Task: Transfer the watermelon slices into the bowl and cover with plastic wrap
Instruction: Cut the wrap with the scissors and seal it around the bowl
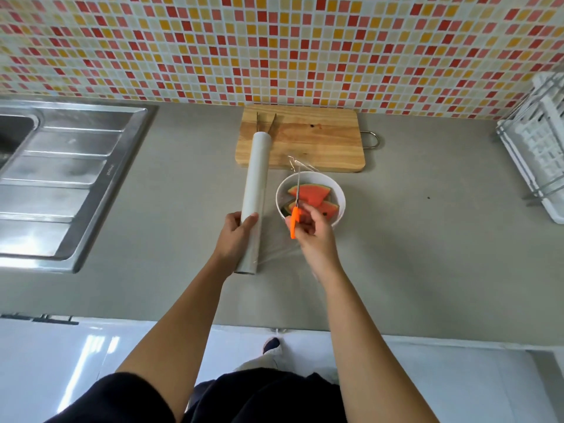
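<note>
Watermelon slices [311, 198]: already lying in the white bowl [339, 193], which stands on the grey worktop [427, 239] just in front of the right hand.
Left hand [236, 233]: wrapped around the near part of the plastic wrap roll [254, 190], thumb over the top, holding it down on the worktop.
Right hand [309, 230]: closed through the orange handles of the scissors [295, 215], blades pointing away from the person, over the bowl's left part.
Plastic wrap sheet [300, 164]: clear film drawn from the roll rightward over the bowl; a crumpled far corner shows at the bowl's far rim, and a taut stretch shows near the right wrist.
Key relation: the roll's long axis runs near-to-far, just left of the bowl, and the scissor blades lie almost parallel to it between roll and bowl, so the cut looks set to run along the roll. The right hand is the nearer one to the bowl.
Step judged: slices moved, film being cut free; pressing it around the rim seems left to do.
Worktop: a wooden cutting board [317, 138] at the far side carries metal tongs [268, 123], partly hidden by the roll's far end.
Room: a steel sink [61, 178] at left, a white dish rack [540, 148] at right, mosaic tile wall [274, 41] behind.
</note>
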Demonstrator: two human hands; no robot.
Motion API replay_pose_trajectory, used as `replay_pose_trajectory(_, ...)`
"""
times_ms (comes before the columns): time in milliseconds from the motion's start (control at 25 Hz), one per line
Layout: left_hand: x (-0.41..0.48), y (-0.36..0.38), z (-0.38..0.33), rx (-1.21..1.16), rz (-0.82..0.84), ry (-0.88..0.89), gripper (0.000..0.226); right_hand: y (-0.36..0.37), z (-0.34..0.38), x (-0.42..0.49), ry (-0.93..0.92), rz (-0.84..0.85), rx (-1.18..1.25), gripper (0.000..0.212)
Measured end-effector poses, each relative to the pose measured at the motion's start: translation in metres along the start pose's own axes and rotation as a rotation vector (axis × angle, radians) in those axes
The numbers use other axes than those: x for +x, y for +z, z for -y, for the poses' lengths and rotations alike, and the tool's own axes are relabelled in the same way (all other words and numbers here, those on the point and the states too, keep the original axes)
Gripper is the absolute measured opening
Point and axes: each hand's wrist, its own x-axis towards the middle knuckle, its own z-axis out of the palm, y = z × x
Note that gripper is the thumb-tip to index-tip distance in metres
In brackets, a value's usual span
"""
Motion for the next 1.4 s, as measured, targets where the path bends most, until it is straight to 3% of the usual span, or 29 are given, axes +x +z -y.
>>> replay_pose_trajectory(120,-0.006,0.001,0.002,0.017,-0.004,0.002,0.054,0.004,-0.003,-0.013,0.002,0.038,0.009,0.034)
replay_pose_trajectory(400,-0.013,-0.007,-0.001,-0.074,0.068,0.013,0.044,0.005,-0.028,-0.069,0.068,0.07,-0.141,0.023)
replay_pose_trajectory(640,-0.012,-0.004,0.003,-0.069,0.05,0.045,0.033,0.019,-0.046,-0.117,0.137,0.161,-0.163,0.036)
replay_pose_trajectory(800,-0.012,-0.002,0.007,-0.073,0.046,0.054,0.038,0.028,-0.046,-0.128,0.194,0.148,-0.116,0.022)
replay_pose_trajectory(1040,-0.01,-0.005,0.01,-0.088,0.079,0.067,0.035,0.034,-0.056,-0.157,0.31,0.109,-0.021,0.044)
replay_pose_trajectory(1400,-0.006,-0.007,0.014,-0.081,0.099,0.079,0.041,0.043,-0.06,-0.148,0.38,0.132,-0.015,0.035)
